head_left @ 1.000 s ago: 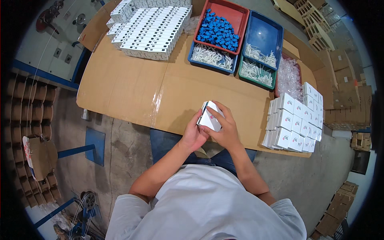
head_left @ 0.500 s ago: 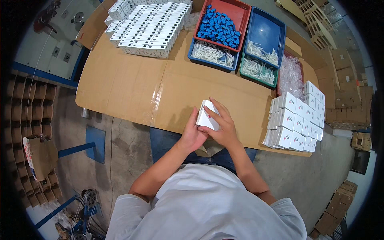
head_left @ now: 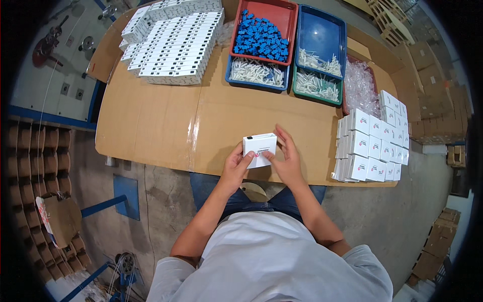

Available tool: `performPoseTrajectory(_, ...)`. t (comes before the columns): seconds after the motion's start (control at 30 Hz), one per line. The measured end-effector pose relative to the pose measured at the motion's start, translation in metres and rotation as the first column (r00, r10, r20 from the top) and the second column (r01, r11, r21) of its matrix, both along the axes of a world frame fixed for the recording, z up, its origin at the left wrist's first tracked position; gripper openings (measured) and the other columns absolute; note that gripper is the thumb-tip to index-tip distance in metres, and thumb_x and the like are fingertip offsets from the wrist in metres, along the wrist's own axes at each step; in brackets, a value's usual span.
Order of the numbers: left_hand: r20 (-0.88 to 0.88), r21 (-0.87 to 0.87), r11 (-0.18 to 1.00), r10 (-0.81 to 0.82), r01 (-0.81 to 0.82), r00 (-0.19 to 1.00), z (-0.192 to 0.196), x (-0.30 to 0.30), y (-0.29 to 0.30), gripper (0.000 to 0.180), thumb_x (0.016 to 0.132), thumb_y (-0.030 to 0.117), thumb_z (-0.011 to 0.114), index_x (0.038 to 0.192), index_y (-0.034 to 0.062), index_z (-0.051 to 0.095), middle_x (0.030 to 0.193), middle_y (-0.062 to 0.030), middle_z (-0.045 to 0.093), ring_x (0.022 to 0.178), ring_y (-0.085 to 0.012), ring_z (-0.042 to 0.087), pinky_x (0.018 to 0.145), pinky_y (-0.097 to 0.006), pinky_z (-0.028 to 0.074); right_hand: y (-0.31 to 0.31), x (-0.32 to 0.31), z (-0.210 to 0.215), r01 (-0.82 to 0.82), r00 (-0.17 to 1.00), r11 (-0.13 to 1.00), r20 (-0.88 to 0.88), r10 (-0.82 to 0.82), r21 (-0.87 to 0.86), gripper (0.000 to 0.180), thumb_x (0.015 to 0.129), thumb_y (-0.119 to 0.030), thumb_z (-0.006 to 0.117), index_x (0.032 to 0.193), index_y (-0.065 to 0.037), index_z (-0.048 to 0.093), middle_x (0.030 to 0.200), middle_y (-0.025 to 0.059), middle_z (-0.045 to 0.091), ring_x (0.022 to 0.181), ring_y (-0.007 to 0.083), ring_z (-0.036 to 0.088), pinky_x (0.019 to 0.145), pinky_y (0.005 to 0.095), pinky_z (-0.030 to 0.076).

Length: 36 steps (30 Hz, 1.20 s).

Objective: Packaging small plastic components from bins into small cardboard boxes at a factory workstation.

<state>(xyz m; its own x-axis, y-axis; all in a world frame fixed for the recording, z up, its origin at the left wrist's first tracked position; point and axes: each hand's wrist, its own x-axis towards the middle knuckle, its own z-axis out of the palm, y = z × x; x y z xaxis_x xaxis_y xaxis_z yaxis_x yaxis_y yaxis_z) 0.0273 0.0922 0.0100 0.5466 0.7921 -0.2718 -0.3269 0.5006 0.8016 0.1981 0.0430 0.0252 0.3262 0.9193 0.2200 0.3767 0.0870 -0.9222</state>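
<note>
A small flat white box [head_left: 259, 145], printed on its front and with a dark square on its top edge, stands upright between my hands above the front of the table. My left hand [head_left: 235, 165] grips its lower left side, thumb pressed on the printed face. On the other side my right hand [head_left: 287, 162] holds it, thumb on the lower right of the face and fingers along the right edge. The fingers behind the box are hidden.
Cardboard covers the table [head_left: 146, 121]. White boxes [head_left: 176, 45] lie in rows at back left; others [head_left: 372, 146] are stacked at right. Trays hold blue pieces [head_left: 261, 38] and white plastic pieces [head_left: 256, 72]. Clear plastic bags [head_left: 361, 88] fill a red tray.
The box has turned upright, so its printed face and top edge now show. Both hands have shifted their grip, with the left thumb now on the face. The whole view has tilted slightly.
</note>
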Motion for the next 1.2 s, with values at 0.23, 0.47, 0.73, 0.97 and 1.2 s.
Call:
performPoseTrajectory(0.23,-0.093,0.250,0.967,-0.027,0.049,0.995,0.016,-0.006,0.004,0.038,0.105,0.011,0.065,0.140,-0.0012,0.057,0.129,-0.0082,0.066,0.119,-0.0145,0.061,0.104,-0.031,0.048,-0.010,0.016,-0.001,-0.209,0.775,0.973,-0.624,0.101,-0.101,0.043,0.091,0.005,0.076,0.131,0.002,0.060,0.120,0.0067,0.066,0.111,0.0150,0.063,0.098,0.0326,0.054)
performPoseTrajectory(0.47,-0.061,0.285,0.957,0.066,-0.046,0.996,0.032,-0.007,0.002,0.039,0.098,0.012,0.075,0.132,-0.0011,0.062,0.119,-0.0071,0.070,0.110,-0.0150,0.065,0.099,-0.030,0.051,-0.009,0.013,0.036,-0.246,0.849,0.969,-0.483,0.213,-0.006,0.036,0.089,0.006,0.077,0.122,0.003,0.064,0.116,0.0075,0.066,0.112,0.0165,0.063,0.098,0.0339,0.054)
performPoseTrajectory(0.73,-0.078,0.327,0.943,0.083,-0.053,0.993,0.026,-0.009,-0.004,0.035,0.098,0.012,0.074,0.129,-0.0008,0.063,0.117,-0.0072,0.071,0.109,-0.0142,0.065,0.097,-0.030,0.051,-0.014,0.008,0.040,-0.215,0.886,0.970,-0.441,0.145,-0.112,0.033,0.089,0.006,0.077,0.120,0.003,0.065,0.109,0.0077,0.070,0.103,0.0163,0.068,0.095,0.0329,0.056)
performPoseTrajectory(0.97,-0.118,0.296,0.951,0.132,-0.092,0.984,0.028,-0.004,-0.003,0.032,0.100,0.012,0.072,0.129,-0.0002,0.063,0.115,-0.0059,0.071,0.105,-0.0134,0.065,0.095,-0.029,0.052,-0.010,0.001,0.038,-0.139,0.797,0.977,-0.604,0.013,-0.162,0.035,0.091,0.005,0.076,0.123,0.003,0.064,0.112,0.0080,0.071,0.104,0.0163,0.068,0.096,0.0326,0.055)
performPoseTrajectory(1.2,-0.150,0.164,0.985,0.080,-0.055,0.985,0.031,-0.002,0.001,0.038,0.106,0.027,0.065,0.136,0.0025,0.063,0.116,-0.0043,0.069,0.107,-0.0123,0.063,0.096,-0.029,0.051,-0.009,0.011,0.022,-0.250,0.764,0.947,-0.642,0.064,-0.202,0.039,0.094,-0.001,0.075,0.131,0.002,0.061,0.120,0.0087,0.070,0.116,0.0157,0.065,0.099,0.0312,0.053)
